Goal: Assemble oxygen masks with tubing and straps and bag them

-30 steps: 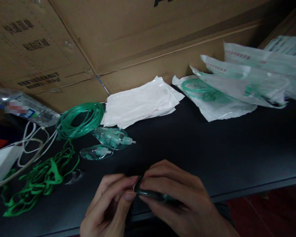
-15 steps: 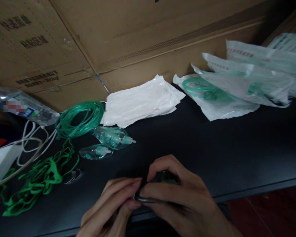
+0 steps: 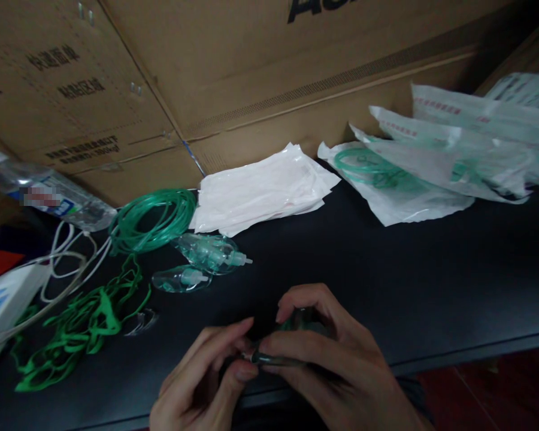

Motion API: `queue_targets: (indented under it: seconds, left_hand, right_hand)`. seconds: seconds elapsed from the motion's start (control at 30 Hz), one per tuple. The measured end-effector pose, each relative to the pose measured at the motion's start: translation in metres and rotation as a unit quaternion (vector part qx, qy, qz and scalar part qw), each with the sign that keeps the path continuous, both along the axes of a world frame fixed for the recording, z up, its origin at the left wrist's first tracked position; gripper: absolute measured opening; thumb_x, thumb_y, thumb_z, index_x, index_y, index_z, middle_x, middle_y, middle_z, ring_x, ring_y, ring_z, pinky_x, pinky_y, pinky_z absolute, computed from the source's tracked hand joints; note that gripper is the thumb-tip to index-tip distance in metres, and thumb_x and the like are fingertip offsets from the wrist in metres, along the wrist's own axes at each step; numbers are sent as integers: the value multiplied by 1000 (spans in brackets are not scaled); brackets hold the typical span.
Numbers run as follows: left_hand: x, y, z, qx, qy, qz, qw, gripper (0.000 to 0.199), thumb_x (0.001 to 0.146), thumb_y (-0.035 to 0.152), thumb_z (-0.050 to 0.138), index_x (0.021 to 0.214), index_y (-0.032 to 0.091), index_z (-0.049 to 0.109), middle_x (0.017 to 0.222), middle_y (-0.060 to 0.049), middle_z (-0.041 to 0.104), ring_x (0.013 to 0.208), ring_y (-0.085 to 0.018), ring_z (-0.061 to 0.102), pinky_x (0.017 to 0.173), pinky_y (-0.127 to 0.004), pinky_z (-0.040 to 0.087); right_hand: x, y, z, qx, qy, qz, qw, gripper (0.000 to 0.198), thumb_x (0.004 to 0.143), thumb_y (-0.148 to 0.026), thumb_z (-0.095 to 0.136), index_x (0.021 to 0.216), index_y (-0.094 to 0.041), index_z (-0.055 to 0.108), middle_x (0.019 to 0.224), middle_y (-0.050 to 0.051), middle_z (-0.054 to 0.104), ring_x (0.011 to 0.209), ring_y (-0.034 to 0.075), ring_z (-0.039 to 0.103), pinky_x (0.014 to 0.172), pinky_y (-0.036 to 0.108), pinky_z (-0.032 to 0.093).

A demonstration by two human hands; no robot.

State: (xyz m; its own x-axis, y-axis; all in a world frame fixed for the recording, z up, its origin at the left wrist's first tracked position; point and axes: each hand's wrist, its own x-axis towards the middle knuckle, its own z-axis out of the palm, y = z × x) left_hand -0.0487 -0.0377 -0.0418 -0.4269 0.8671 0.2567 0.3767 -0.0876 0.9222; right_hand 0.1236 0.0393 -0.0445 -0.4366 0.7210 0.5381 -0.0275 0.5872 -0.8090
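From left: a plastic bottle (image 3: 58,194), green straps (image 3: 110,317), coiled green tubing (image 3: 128,222) and clear masks (image 3: 182,279) lay on the black tabletop (image 3: 386,275). The left hand (image 3: 206,377) curled, index finger and thumb parted, at the end of a green-tinted clear piece (image 3: 276,361); whether it pinched could not be told. White packets (image 3: 260,188) lay beyond. The right hand (image 3: 336,353) pinched the piece near the table's front edge.

A black table (image 3: 431,269) stands over reddish flooring (image 3: 512,386).
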Motion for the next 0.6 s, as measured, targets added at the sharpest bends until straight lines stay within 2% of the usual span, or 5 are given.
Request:
queue_targets:
  seconds: [0.17,0.33,0.47,0.57,0.6]
  left_hand:
    - [-6,5,6,-82,-81,-43,992,25,80,43,85,72,21,78,70,-3,74,65,-17,72,60,-19,60]
    - [-11,10,16,-93,-71,-92,989,25,79,45,84,72,21,81,75,-6,73,67,-19,71,58,-21,59]
    - [-12,8,16,-102,-87,-115,984,23,82,43,81,75,22,84,82,-7,74,71,-19,72,62,-23,60]
    - [-10,6,12,-95,-125,-80,984,24,84,44,81,74,22,83,87,-6,73,74,-18,71,67,-22,59]
    - [-9,5,11,-87,-142,-57,984,24,83,44,81,73,22,82,88,-6,72,76,-18,71,68,-21,59]
  right_hand:
    - [0,0,-3,34,1,-15,999,21,92,-5,69,104,-22,72,106,6,60,99,17,66,80,22,58]
    - [0,-3,-5,46,-17,-29,998,32,89,-1,66,107,-27,68,103,5,59,99,19,65,78,27,59]
    - [2,-5,-7,54,-42,-15,998,42,87,2,62,114,-30,66,106,4,59,107,20,64,88,29,59]
    - [3,-5,-6,59,-14,-8,998,33,90,-14,75,118,-29,66,115,6,62,117,22,64,97,27,57]
    - [3,-5,-5,42,-5,-5,999,39,88,-22,80,123,-29,64,120,7,63,120,22,64,99,26,56]
